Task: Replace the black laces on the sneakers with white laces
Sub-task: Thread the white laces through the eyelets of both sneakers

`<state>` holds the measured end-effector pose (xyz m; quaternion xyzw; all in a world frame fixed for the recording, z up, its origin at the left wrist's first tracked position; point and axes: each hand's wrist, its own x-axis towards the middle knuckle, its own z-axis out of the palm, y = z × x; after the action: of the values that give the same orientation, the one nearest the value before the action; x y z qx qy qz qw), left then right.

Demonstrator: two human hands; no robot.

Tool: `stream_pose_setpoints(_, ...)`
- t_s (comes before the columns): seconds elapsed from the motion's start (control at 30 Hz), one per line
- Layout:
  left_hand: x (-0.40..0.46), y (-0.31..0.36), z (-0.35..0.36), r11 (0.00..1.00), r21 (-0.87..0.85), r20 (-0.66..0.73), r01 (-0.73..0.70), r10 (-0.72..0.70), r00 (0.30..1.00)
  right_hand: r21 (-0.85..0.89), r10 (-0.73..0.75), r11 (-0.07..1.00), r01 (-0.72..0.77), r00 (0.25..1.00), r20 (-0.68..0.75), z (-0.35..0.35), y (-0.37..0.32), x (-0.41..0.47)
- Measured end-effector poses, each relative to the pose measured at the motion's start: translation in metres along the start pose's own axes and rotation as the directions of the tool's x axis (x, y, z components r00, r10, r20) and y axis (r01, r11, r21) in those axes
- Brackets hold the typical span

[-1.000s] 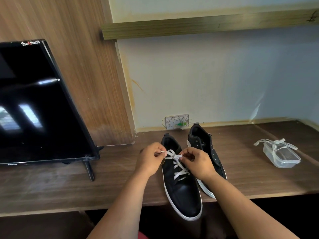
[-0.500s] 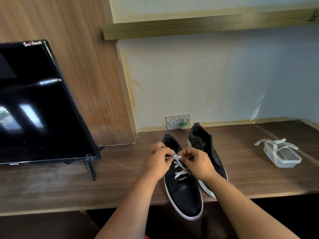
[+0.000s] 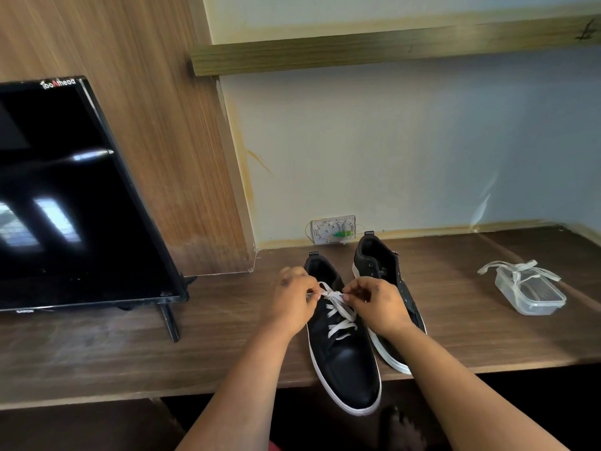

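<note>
Two black sneakers with white soles stand side by side on the wooden desk (image 3: 97, 356). The near sneaker (image 3: 344, 362) carries a white lace (image 3: 340, 315) crossed through its eyelets, and its toe hangs over the desk's front edge. My left hand (image 3: 292, 304) pinches the lace's left end at the top of the tongue. My right hand (image 3: 377, 304) pinches the right end there. The far sneaker (image 3: 379, 265) shows bare eyelets, and my right hand and forearm hide its front. A second white lace (image 3: 517, 270) lies draped over a clear plastic container (image 3: 533, 294) at the right.
A black flat screen (image 3: 74, 203) on a stand fills the desk's left side. A wood panel (image 3: 146, 125) and a pale wall rise behind. A white wall socket (image 3: 333, 228) sits just behind the sneakers. A wooden shelf (image 3: 390, 47) runs overhead.
My two hands came closer together over the top of the near sneaker, keeping hold of the white lace ends. The sneakers and the container have stayed in place.
</note>
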<state>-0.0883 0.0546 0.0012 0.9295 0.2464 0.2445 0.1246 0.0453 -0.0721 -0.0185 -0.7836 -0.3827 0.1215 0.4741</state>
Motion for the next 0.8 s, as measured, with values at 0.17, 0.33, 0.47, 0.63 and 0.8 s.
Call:
stream_pose_setpoints(0.17,-0.002,-0.002,0.0,0.999,0.017,0.037,-0.031,0.03,0.999,-0.142,0.045,0.989,-0.047,0.999,-0.015,-0.003,0.004,0.003)
stream_pose_setpoints(0.33,-0.003,-0.004,0.0,1.0,0.002,0.124,-0.014,0.013,0.992,-0.197,0.089,0.976,-0.092,0.996,-0.024,-0.004,0.008,0.006)
stream_pose_setpoints(0.47,-0.004,0.0,0.002,1.0,-0.002,0.108,-0.023,0.023,0.994,-0.145,0.019,0.989,-0.011,0.998,0.06,-0.003,0.004,0.005)
stream_pose_setpoints(0.63,-0.002,0.005,0.007,0.998,0.016,0.024,-0.053,0.053,0.998,-0.202,-0.081,0.975,0.096,0.994,0.08,0.002,0.006,0.005)
stream_pose_setpoints(0.8,-0.003,0.003,0.008,0.999,0.007,0.014,-0.047,0.047,0.999,-0.321,-0.134,0.936,0.146,0.989,0.058,0.007,0.01,0.004)
